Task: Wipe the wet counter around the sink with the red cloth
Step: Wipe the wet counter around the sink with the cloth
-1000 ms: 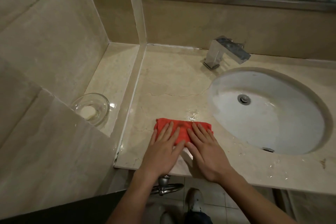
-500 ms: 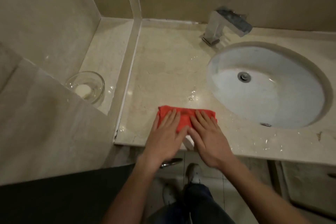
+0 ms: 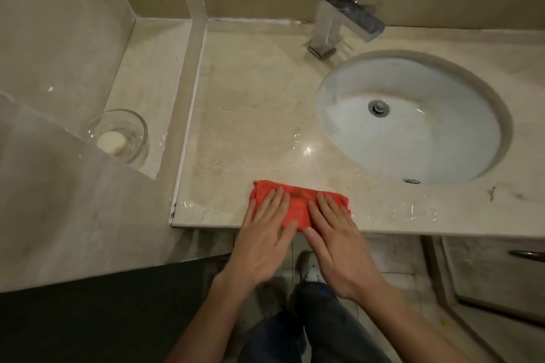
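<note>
Two flat, unclenched hands, my left grip [image 3: 267, 240] and right grip [image 3: 334, 240], press the red cloth [image 3: 298, 205] onto the worktop [image 3: 259, 115] edge just left of the sink [image 3: 413, 118]; soft and limp, I judge it best driven by palms.

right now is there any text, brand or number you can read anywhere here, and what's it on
None can be read.
red cloth: a small darker patch near its middle could be a tag, too blurred to read.
faucet: no marking shows.
glass dish with soap: no lettering shows.
sink: no brand mark shows.
</note>
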A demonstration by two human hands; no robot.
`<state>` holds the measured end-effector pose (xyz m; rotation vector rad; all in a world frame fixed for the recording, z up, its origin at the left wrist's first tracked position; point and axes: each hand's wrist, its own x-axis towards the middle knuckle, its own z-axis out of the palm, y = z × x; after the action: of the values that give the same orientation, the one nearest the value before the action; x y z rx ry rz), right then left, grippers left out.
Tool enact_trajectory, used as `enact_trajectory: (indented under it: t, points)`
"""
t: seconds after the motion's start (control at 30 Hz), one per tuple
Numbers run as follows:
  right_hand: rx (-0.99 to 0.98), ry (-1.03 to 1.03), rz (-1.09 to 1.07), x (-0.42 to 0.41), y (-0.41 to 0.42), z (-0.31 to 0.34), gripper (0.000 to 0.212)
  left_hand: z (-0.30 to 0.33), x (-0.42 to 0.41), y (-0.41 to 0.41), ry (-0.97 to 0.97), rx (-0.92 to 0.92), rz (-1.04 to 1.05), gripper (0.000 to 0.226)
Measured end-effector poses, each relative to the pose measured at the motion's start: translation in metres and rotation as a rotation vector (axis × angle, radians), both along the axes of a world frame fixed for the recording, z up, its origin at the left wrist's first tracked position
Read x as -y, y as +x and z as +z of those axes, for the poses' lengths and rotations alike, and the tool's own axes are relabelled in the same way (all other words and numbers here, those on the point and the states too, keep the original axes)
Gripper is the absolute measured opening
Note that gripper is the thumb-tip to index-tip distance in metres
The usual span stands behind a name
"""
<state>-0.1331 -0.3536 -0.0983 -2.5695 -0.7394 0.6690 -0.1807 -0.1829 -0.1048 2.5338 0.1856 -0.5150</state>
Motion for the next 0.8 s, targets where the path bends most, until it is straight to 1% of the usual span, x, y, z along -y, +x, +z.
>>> enact_trajectory:
  t: [0.1,0.17,0.2,0.3,0.4,0.43,0.5,0.57,0.67,0.73,0.8]
  points:
    - [0.028,-0.005,-0.038,-0.015,0.026,0.001,0.101,-0.003,-0.009,0.029,-0.025,0.007,0.014,0.056]
    - [0.066,-0.002,-0.045,-0.029,0.055,0.000,0.113,-0.007,-0.020,0.060,0.024,0.022,0.003,0.055]
    - [0.085,-0.004,-0.040,-0.036,0.071,-0.001,0.115,-0.010,-0.027,0.078,0.052,0.023,-0.006,0.055]
    - [0.109,-0.015,-0.027,-0.058,0.120,-0.009,0.097,-0.012,-0.049,0.129,0.120,0.003,-0.018,0.056]
    - [0.093,-0.005,-0.031,-0.076,0.158,-0.017,0.095,-0.009,-0.063,0.162,0.156,-0.021,-0.012,0.056]
    - [0.092,0.000,-0.027,-0.079,0.165,-0.018,0.091,-0.009,-0.065,0.166,0.181,-0.021,-0.025,0.056]
    - [0.105,0.005,-0.015,-0.079,0.163,-0.019,0.082,-0.010,-0.063,0.163,0.204,-0.018,-0.042,0.056]
    - [0.122,0.002,0.004,-0.071,0.143,-0.017,0.085,-0.010,-0.057,0.144,0.178,-0.001,-0.007,0.056]
    - [0.144,0.017,0.029,-0.052,0.092,-0.015,0.088,-0.007,-0.040,0.091,0.143,0.048,0.018,0.056]
    - [0.133,0.024,0.038,-0.038,0.057,-0.013,0.090,-0.003,-0.027,0.053,0.132,0.045,0.006,0.057]
    - [0.114,0.003,0.040,-0.029,0.032,-0.012,0.091,-0.001,-0.020,0.033,0.115,0.019,0.007,0.056]
